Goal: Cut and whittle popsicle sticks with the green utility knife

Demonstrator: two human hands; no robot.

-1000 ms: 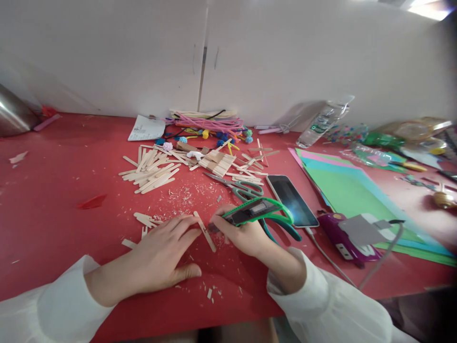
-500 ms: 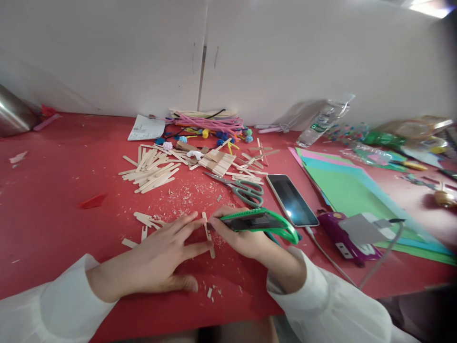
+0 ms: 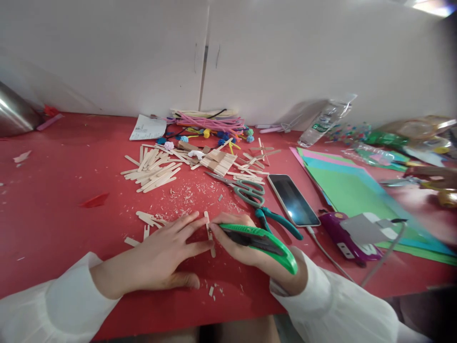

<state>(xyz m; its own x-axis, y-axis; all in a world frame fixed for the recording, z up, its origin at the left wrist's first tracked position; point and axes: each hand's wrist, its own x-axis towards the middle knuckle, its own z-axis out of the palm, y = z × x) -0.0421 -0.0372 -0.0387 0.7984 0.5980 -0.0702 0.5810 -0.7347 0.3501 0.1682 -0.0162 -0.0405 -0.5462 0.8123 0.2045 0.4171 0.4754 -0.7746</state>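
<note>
Flat on the table with fingers spread, my left hand [image 3: 167, 255] rests its fingertips on a small wooden stick [image 3: 213, 250]. My right hand [image 3: 239, 243] grips a green utility knife [image 3: 264, 240], its front end at the upper part of that stick. The blade itself is hidden or too small to see. Cut stick pieces [image 3: 145, 218] lie beside my left hand, and wood shavings [image 3: 185, 195] are scattered beyond both hands. Behind my right hand are teal-handled pliers [image 3: 282, 221] and grey-handled scissors [image 3: 250, 190].
A pile of wooden sticks [image 3: 153, 171] lies farther back on the red table [image 3: 53, 205], near pipe cleaners [image 3: 210, 121]. To the right are a phone [image 3: 294, 200], a purple power bank [image 3: 342, 238] with a cable, coloured paper [image 3: 342, 181] and a plastic bottle [image 3: 321, 124]. Another person's hand [image 3: 435, 176] shows far right.
The knife's rear end has swung down toward my right wrist, uncovering the teal pliers. Another person's hand has come in at the far right. My left hand stays on the stick.
</note>
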